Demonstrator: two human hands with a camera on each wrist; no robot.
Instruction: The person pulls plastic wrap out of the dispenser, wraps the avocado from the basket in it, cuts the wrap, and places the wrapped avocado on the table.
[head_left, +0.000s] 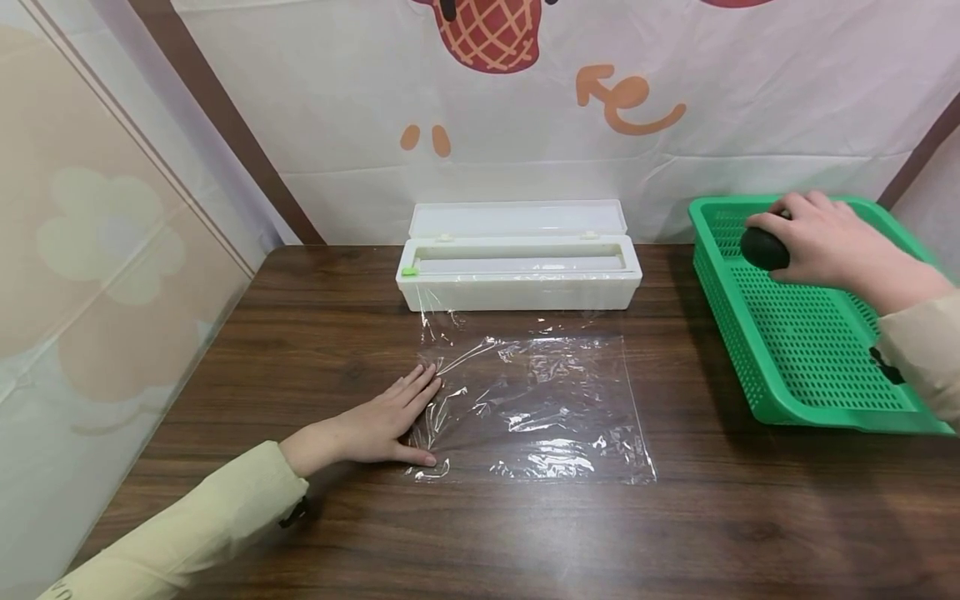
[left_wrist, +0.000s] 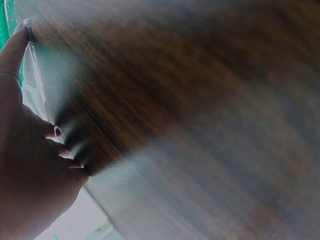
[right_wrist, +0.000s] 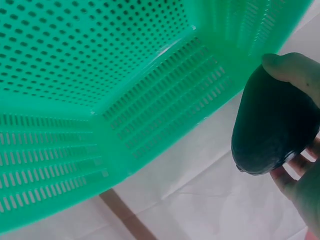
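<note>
A sheet of clear cling film lies spread and wrinkled on the dark wood table. My left hand rests on the film's left edge, fingers straight and spread; the left wrist view shows this hand low over the wood. Behind the sheet stands a white cling film dispenser, lid up, with a green slider at its left end and film reaching down its front. Over the green basket, my right hand grips a dark, smooth avocado, thumb on one side and fingers on the other.
Perforated walls and a raised rim surround the basket at the table's right side. A printed cloth hangs behind the table, and another printed panel stands along the left edge. Bare wood shows in front of the film.
</note>
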